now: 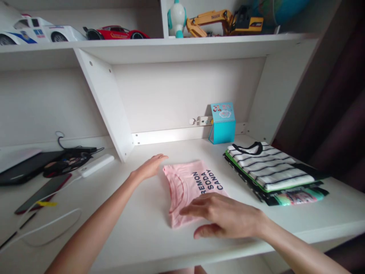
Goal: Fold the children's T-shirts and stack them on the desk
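A folded pink T-shirt with dark lettering lies on the white desk, its neckline towards the left. Just off its far left corner is my left hand, fingers stretched out and holding nothing. My right hand reaches over the shirt's near edge with its fingers extended and the thumb apart. It covers part of the lettering; whether it touches the cloth I cannot tell. To the right is a stack of folded clothes, topped by a black-and-white striped shirt.
A blue desk calendar stands at the back beside a power socket. At left lie a phone, a white power strip, cables and a black laptop. Overhead, a shelf carries toy vehicles and a globe.
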`<action>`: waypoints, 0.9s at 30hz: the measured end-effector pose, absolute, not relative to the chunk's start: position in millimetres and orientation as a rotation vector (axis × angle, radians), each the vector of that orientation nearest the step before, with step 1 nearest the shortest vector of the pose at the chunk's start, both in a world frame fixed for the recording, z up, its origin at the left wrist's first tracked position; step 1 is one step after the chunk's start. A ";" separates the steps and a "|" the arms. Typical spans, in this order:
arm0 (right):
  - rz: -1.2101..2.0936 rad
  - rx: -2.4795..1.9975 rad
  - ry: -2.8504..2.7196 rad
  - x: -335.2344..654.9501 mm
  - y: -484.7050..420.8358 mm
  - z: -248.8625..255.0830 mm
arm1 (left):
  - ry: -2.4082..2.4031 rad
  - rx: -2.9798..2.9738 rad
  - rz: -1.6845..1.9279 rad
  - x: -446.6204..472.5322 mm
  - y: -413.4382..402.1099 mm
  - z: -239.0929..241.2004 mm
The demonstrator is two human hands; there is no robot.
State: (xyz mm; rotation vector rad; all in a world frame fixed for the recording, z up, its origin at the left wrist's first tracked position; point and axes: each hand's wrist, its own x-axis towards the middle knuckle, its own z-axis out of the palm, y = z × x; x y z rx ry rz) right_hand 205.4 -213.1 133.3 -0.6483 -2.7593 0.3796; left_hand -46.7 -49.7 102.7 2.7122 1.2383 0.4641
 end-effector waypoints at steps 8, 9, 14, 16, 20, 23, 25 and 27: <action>0.299 -1.189 -2.487 266.4 -121.5 70.1 | 0.782 2.691 0.322 2.4 -179.2 99.5; 0.287 -1.197 -2.514 270.9 -113.8 60.3 | 0.731 2.689 0.278 7.4 -193.1 98.4; 0.123 -1.418 -2.479 270.7 -130.5 44.0 | 0.842 2.726 0.275 -2.4 -192.9 75.6; 0.103 -1.523 -2.426 266.3 -151.7 49.1 | 1.020 2.740 0.315 -17.1 -171.9 66.8; 0.182 -1.640 -2.334 270.8 -177.4 53.3 | 1.459 2.641 0.369 -40.1 -142.9 58.1; 0.069 -1.857 -2.168 279.7 -173.6 46.3 | 1.556 2.510 0.381 -38.6 -141.3 56.1; 0.126 -1.907 -2.138 279.9 -166.6 39.8 | 1.505 2.436 0.428 -31.7 -142.5 53.8; 0.220 -1.883 -2.125 273.9 -160.5 33.2 | 1.459 2.344 0.517 -25.3 -141.5 50.1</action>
